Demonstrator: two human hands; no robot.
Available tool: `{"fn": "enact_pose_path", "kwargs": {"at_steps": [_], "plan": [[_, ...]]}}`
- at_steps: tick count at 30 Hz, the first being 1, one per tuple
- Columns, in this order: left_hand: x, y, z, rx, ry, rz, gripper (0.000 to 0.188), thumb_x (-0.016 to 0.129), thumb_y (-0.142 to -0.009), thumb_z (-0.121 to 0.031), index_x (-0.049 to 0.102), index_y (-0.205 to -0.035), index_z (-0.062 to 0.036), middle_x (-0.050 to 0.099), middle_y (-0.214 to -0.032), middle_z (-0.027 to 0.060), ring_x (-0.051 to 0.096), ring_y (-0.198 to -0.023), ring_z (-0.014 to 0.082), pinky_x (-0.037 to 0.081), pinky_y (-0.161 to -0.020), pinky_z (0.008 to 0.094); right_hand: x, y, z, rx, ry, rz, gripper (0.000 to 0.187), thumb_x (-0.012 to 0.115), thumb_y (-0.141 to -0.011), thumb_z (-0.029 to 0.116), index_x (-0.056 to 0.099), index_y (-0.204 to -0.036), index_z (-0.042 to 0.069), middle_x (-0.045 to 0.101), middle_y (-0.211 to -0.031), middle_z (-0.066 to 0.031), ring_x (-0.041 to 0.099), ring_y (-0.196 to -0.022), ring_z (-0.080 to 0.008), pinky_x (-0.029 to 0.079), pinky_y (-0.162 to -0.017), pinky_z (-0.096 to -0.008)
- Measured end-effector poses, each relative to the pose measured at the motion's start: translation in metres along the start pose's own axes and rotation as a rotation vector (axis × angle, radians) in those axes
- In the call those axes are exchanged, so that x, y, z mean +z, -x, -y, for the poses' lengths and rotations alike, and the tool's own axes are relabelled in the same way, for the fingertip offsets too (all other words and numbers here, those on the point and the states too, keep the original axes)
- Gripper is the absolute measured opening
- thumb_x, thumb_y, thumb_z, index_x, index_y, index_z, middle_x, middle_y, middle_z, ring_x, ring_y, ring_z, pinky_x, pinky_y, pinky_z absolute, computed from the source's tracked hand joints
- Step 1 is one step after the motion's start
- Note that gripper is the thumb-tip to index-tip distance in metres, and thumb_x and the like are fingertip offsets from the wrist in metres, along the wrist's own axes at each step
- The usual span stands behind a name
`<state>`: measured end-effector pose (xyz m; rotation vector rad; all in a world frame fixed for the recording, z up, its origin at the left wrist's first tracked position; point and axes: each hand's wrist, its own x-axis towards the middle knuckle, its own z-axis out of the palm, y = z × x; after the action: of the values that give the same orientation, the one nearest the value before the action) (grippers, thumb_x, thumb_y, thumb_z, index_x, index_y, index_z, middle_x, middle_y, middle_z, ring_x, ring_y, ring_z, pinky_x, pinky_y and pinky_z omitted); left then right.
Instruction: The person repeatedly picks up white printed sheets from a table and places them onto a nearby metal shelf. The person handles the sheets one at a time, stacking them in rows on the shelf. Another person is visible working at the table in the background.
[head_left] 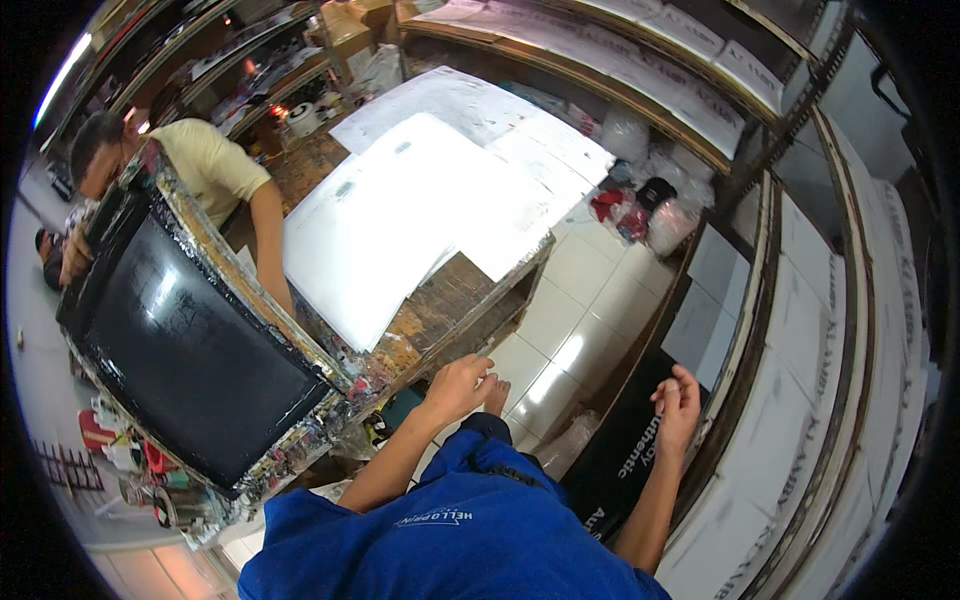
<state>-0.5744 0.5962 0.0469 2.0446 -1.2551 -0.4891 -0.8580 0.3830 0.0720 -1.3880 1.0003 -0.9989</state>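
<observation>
My left hand hangs in front of my body by the near edge of a wooden worktable. Its fingers are loosely stretched, and nothing shows in them. Off to the right, my right hand is raised with half-bent fingers apart, also with nothing visible in it. Below and beside it stands a black panel with white lettering. White sheets lie overlapping on the worktable, beyond my left hand. Neither hand touches the sheets.
A co-worker at the left leans behind a large tilted frame with a black screen. Racks of pale panels line the right. Shelves run along the back, with plastic bags below. Tiled floor lies between table and racks.
</observation>
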Motion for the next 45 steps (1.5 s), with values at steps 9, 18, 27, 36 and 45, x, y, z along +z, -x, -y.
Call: {"fn": "enact_pose_path", "kwargs": {"at_steps": [9,18,27,36,45], "plan": [[-0.055,-0.080,-0.008,-0.014,-0.027,-0.463,0.016,0.063,-0.082,-0.013,0.065,-0.094,-0.0013,0.062,-0.079,0.0129,0.061,-0.065,0.0269,0.049,-0.061,0.0355,0.002,-0.018,-0.043,0.201,0.009,0.031,0.025,0.053,-0.095,0.015,0.053,-0.117,0.001,0.057,-0.081,-0.0027,0.053,-0.064,-0.0084,0.040,-0.053,-0.0190],[-0.118,-0.234,0.035,-0.097,-0.204,-0.616,0.024,0.066,-0.081,-0.018,0.064,-0.097,0.0006,0.060,-0.088,0.0163,0.061,-0.081,0.0332,0.049,-0.070,0.0421,0.035,-0.073,-0.056,0.293,-0.006,0.031,0.022,0.053,-0.094,0.012,0.054,-0.114,0.003,0.059,-0.082,-0.0022,0.055,-0.067,-0.0084,0.040,-0.054,-0.0185],[-0.121,-0.417,0.097,-0.324,-0.569,-0.353,0.035,0.065,-0.079,-0.029,0.065,-0.096,0.0020,0.063,-0.097,0.0221,0.064,-0.089,0.0370,0.052,-0.075,0.0441,0.058,-0.096,-0.059,0.341,0.027,-0.004,0.018,0.052,-0.094,0.011,0.055,-0.111,0.004,0.058,-0.081,-0.0010,0.054,-0.065,-0.0070,0.040,-0.053,-0.0184],[-0.111,-0.467,0.129,-0.480,-0.637,-0.029,0.023,0.055,-0.080,-0.010,0.067,-0.097,0.0013,0.064,-0.107,0.0228,0.063,-0.101,0.0356,0.053,-0.084,0.0407,0.058,-0.088,-0.086,0.432,0.096,-0.068,0.019,0.052,-0.094,0.011,0.055,-0.111,0.004,0.058,-0.081,-0.0011,0.054,-0.066,-0.0078,0.040,-0.055,-0.0193],[-0.108,-0.481,0.130,-0.092,-0.684,-0.207,0.024,0.055,-0.076,-0.012,0.058,-0.095,0.0029,0.063,-0.095,0.0254,0.062,-0.090,0.0414,0.050,-0.080,0.0473,0.092,-0.123,-0.078,0.364,0.008,0.049,0.023,0.053,-0.094,0.011,0.057,-0.114,0.002,0.057,-0.083,-0.0013,0.056,-0.079,-0.0097,0.047,-0.070,-0.0250]]}}
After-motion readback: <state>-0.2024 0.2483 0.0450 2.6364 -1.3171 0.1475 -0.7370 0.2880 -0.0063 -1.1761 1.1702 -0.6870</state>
